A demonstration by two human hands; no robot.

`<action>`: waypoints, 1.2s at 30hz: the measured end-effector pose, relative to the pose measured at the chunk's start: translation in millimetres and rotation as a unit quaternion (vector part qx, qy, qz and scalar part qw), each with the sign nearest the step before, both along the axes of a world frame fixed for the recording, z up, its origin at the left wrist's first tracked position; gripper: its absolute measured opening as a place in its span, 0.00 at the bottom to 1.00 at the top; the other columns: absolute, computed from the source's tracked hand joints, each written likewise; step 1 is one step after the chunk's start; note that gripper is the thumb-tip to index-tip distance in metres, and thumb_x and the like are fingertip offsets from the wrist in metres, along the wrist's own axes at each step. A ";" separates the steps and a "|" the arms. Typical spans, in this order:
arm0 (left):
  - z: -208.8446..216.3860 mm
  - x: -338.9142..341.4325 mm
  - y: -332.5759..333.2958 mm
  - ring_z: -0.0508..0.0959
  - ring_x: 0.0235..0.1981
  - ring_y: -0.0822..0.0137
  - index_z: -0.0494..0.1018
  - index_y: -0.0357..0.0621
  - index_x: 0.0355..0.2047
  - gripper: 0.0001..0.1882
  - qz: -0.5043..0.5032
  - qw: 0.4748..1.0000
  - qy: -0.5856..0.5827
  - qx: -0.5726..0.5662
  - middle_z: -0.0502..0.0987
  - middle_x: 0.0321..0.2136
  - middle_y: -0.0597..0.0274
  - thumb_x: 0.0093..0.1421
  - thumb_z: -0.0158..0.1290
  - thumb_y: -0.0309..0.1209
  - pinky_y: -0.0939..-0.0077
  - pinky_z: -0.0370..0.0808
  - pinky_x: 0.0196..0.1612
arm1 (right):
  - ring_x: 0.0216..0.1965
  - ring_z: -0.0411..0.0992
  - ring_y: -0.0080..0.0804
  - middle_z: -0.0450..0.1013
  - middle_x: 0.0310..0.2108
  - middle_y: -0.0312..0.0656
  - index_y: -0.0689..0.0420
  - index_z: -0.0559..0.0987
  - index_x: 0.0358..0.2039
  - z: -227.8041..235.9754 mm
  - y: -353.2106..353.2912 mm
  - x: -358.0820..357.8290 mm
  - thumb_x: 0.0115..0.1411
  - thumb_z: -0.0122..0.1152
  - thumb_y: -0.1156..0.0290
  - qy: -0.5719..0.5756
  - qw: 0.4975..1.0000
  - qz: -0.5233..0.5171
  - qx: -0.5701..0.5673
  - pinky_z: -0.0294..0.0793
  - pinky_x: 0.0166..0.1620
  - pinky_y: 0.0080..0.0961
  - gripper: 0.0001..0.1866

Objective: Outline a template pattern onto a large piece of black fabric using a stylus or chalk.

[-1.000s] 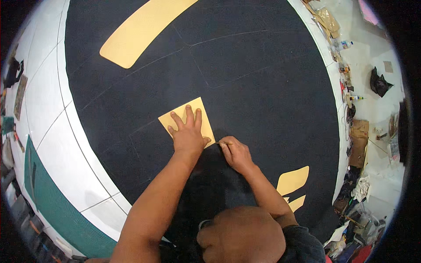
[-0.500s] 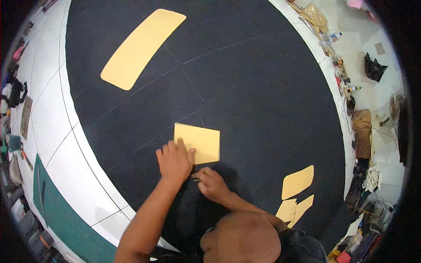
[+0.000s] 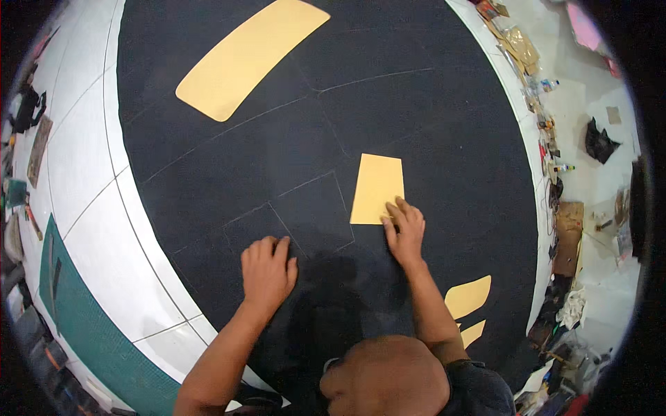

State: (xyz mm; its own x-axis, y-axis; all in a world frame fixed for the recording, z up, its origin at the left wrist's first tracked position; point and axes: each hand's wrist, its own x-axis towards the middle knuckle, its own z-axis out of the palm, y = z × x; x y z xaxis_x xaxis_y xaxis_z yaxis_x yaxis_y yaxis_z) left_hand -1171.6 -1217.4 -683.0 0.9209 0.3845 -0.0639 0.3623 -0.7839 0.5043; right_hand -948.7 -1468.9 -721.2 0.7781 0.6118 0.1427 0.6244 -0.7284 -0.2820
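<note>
A four-sided yellow card template (image 3: 377, 187) lies on a wide sheet of black material (image 3: 451, 173) marked with thin pale lines. My right hand (image 3: 408, 232) grips the template's lower right corner, its thumb and fingers at the edge. A tiny pale thing shows by these fingertips, too small to name. My left hand (image 3: 267, 274) rests on the black sheet, palm down and holding nothing, its fingers stretched forward beside a drawn line. The outline of a four-sided shape is visible on the sheet between the two hands.
A long curved yellow template (image 3: 250, 59) lies at the far left of the sheet. Smaller yellow pieces (image 3: 468, 297) are near my right forearm. A green cutting mat (image 3: 90, 333) sits on white tiles at left. Clutter, including a black bag (image 3: 599, 141), lines the right side.
My right hand has taken the template and shifted it right, turning it. The left hand has come off it and rests on the sheet. Drawn lines now show where the template lay.
</note>
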 end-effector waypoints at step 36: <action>2.5 -3.4 -15.8 0.49 0.74 0.43 0.57 0.50 0.72 0.48 0.120 0.945 0.284 -0.106 0.50 0.73 0.51 0.55 0.69 0.42 0.48 0.59 0.73 | 0.61 0.62 0.50 0.67 0.61 0.46 0.53 0.76 0.55 4.6 -2.8 32.3 0.61 0.62 0.61 0.001 0.996 0.064 -0.060 0.63 0.59 0.48 0.22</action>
State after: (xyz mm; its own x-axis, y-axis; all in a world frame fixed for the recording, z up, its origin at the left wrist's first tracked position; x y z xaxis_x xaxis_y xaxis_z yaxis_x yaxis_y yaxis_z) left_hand -1175.0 -1233.2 -680.5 0.6027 0.5007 -0.6213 0.7764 -0.5476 0.3119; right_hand -916.4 -1471.6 -716.6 0.6934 0.7179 0.0617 0.7134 -0.6720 -0.1984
